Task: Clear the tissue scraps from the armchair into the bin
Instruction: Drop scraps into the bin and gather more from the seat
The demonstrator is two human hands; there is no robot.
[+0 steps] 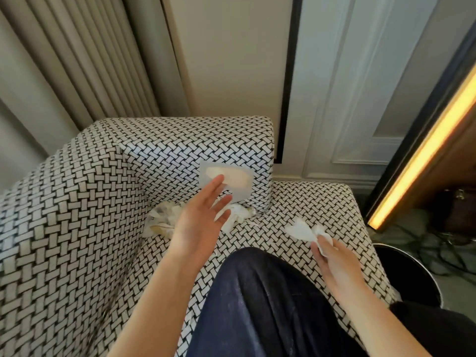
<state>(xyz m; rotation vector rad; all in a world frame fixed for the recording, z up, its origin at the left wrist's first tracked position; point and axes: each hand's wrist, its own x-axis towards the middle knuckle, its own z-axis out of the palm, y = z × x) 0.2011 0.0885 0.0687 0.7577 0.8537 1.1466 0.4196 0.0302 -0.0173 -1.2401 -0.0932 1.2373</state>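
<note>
Barely begun, I judge: right hand (334,258) pinches a crumpled white tissue scrap (302,231); left hand (199,222), released, hovers over the white scrap heap (164,218) at eleven o'clock; black round bin (407,276) at four.

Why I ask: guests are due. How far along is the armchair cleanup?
Done: cannot tell; the bin looks dark inside. In hand: the right hand pinches one tissue scrap, and the open left hand reaches toward the scrap pile. Left: that pile, in the back corner of the armchair.

Pleated curtain (77,60) left; glowing light strip (422,155) right (cables (456,258) below).
</note>
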